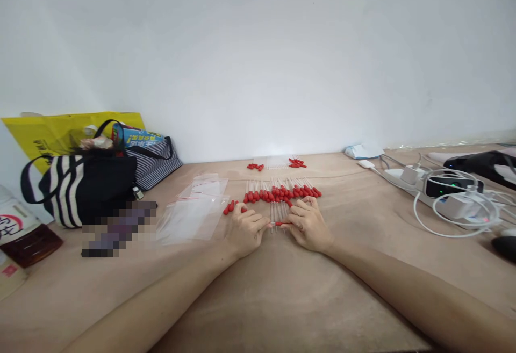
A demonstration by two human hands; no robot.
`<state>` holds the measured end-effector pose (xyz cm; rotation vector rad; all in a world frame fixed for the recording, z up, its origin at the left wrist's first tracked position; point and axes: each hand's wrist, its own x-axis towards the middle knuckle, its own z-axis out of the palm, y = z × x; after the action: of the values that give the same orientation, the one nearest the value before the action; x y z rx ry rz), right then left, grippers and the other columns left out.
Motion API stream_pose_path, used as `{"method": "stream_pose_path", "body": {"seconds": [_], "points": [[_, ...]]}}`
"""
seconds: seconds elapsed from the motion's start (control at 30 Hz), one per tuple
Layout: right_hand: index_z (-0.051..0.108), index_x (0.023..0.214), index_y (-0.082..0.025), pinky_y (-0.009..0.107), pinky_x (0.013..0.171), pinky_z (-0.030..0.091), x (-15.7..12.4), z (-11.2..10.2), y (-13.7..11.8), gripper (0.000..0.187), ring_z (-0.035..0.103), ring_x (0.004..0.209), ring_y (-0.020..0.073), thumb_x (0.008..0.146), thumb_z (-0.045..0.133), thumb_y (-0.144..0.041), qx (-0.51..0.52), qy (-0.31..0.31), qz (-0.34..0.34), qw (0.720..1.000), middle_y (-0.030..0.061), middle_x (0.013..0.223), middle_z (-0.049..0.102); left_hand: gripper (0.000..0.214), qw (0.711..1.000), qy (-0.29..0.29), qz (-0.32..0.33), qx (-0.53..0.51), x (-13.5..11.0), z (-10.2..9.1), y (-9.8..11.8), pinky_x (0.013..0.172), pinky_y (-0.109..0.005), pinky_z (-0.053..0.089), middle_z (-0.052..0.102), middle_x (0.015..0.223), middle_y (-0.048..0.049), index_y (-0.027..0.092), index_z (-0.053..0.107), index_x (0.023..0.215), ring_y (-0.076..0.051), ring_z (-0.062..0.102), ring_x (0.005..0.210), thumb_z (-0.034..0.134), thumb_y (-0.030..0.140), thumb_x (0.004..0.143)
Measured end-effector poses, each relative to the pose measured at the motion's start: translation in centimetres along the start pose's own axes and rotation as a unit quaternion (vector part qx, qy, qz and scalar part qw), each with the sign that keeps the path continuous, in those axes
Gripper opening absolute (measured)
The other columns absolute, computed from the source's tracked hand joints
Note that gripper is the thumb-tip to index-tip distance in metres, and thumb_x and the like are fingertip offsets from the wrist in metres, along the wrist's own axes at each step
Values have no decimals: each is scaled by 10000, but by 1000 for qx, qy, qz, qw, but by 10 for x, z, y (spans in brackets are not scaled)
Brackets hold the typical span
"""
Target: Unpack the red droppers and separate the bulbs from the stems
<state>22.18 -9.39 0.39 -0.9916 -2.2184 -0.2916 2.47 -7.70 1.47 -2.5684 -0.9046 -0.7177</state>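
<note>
My left hand (249,230) is pinched around the end of a glass dropper tube (273,224). From the other side, my right hand (309,225) pinches a red rubber bulb (282,224) that meets the tube between my fingertips. Several bare glass tubes (277,211) lie just beyond and under the fingertips. Behind them runs a row of droppers (278,194) with red bulbs facing me and glass stems pointing to the wall. A few loose red bulbs (229,208) lie by my left fingers, partly hidden by them.
Clear zip bags (197,208) lie to the left, near a black striped bag (100,189) and a bottle (24,235). More red bulbs (297,163) and glass tubes (277,164) are by the wall. A power strip (403,177) with white cables is at the right.
</note>
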Motion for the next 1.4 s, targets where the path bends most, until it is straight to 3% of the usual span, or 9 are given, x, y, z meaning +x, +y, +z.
{"method": "stream_pose_path", "body": {"seconds": [0.17, 0.3, 0.47, 0.67, 0.83, 0.97, 1.1, 1.27, 1.4], "points": [[614, 708, -189, 357, 781, 263, -15, -8, 24, 232, 450, 710, 148, 824, 441, -289, -10, 30, 63, 997, 24, 659, 554, 233, 998, 27, -60, 1, -11, -4, -15, 688, -329, 311, 640, 645, 3, 195, 606, 728, -131, 522, 592, 417, 273, 840], [619, 859, -204, 317, 706, 365, -24, -10, 39, 200, 498, 744, 157, 823, 451, -305, 61, 58, 98, 992, 50, 775, 564, 268, 993, 36, -107, -39, -18, -4, -24, 640, -277, 372, 628, 721, -26, 177, 602, 798, -142, 545, 666, 365, 284, 862], [602, 927, -194, 292, 668, 450, -18, -1, 31, 223, 527, 751, 156, 806, 416, -211, 139, 73, 117, 981, 65, 817, 535, 291, 976, 48, -186, -98, -16, -3, -33, 696, -256, 432, 565, 837, -52, 159, 546, 1037, -143, 541, 770, 326, 184, 849], [562, 831, -170, 244, 531, 432, -15, 4, 31, 139, 506, 569, 117, 722, 480, -198, 122, 94, 196, 968, 26, 694, 548, 318, 954, 87, -257, -126, -14, -7, -44, 715, -269, 447, 534, 818, -39, 169, 553, 1056, -143, 523, 763, 368, 124, 800], [532, 691, -172, 231, 505, 415, -10, 10, 41, 49, 494, 513, 102, 702, 500, -207, 107, 103, 236, 960, 18, 653, 571, 325, 955, 27, -223, -193, -7, 0, -21, 765, -285, 446, 540, 910, -56, 170, 568, 1039, -143, 530, 830, 359, 103, 799], [590, 709, -176, 254, 542, 440, -7, 13, 46, 108, 541, 564, 126, 726, 492, -219, 112, 79, 225, 965, 34, 681, 611, 318, 943, -25, -254, -213, 3, 9, -5, 835, -308, 431, 545, 988, -82, 137, 603, 976, -160, 539, 915, 366, 78, 773], [636, 734, -177, 285, 641, 465, -7, 13, 46, 169, 587, 686, 153, 749, 470, -200, 115, 57, 199, 971, 61, 764, 638, 334, 926, -81, -288, -230, 10, 15, 3, 867, -339, 421, 519, 1122, -119, 115, 565, 1064, -208, 518, 1006, 445, 160, 755], [644, 776, -184, 278, 636, 463, -8, 13, 46, 187, 583, 697, 149, 749, 460, -187, 117, 70, 193, 972, 59, 786, 627, 524, 888, -104, -312, -322, 9, 18, 10, 924, -358, 382, 344, 1334, -134, 150, 401, 1245, -209, 554, 985, 495, 310, 755], [636, 789, -183, 269, 618, 440, -11, 14, 48, 179, 554, 675, 143, 749, 463, -205, 97, 90, 214, 968, 51, 754, 598, 691, 855, -120, -322, -390, 3, 19, 11, 896, -345, 407, 335, 1340, -139, 158, 238, 1330, -229, 516, 1056, 530, 357, 736]]}}
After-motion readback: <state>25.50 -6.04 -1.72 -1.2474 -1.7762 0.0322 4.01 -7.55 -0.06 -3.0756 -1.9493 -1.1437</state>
